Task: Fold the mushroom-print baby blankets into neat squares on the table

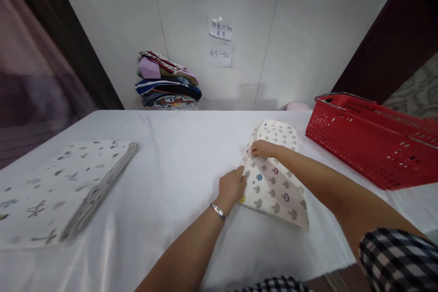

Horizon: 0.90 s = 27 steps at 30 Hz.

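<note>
A cream cloth [273,187] printed with small mushrooms lies folded into a long strip on the white-covered table, right of the middle. My left hand [232,186], with a silver bracelet at the wrist, grips the cloth's left edge near its front end. Farther back along the same edge, my right hand [263,148] is closed on the cloth with its fingers curled. That arm crosses above the strip and covers part of the print. Some of my fingertips are hidden in the folds.
A folded white blanket [68,187] with grey edges lies at the left. A red plastic basket [362,141] stands at the right edge. At the back, a stack of folded fabrics [167,83] sits near the wall, where two paper notes [221,41] hang.
</note>
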Motion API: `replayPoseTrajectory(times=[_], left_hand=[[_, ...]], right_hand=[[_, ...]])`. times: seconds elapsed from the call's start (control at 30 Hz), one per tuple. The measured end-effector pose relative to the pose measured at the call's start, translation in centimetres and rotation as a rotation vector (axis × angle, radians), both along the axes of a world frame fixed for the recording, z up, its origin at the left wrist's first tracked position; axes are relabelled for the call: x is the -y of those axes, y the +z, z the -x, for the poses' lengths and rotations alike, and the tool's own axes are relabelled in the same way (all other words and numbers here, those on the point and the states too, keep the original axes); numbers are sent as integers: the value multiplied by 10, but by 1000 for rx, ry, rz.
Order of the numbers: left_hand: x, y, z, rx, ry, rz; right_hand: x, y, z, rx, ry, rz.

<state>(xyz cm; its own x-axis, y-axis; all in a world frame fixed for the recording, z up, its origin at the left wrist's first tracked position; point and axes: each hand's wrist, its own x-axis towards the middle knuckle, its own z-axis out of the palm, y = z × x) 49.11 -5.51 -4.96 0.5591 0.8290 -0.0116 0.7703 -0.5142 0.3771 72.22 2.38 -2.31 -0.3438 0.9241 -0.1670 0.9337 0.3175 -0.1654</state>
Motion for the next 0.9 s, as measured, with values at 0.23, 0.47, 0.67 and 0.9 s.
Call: replayPoseTrajectory(times=[0.23,0.47,0.67,0.9], left_hand=[[1,1,0,27,-15,5],[0,1,0,2,-26,5],[0,2,0,10,-24,16],[1,7,1,1,-16,57]], right_hand=[[-7,-6,3,53,14,-1],[-6,0,6,114,28,6],[-3,0,6,150,40,-16],[0,2,4,103,127,-21]])
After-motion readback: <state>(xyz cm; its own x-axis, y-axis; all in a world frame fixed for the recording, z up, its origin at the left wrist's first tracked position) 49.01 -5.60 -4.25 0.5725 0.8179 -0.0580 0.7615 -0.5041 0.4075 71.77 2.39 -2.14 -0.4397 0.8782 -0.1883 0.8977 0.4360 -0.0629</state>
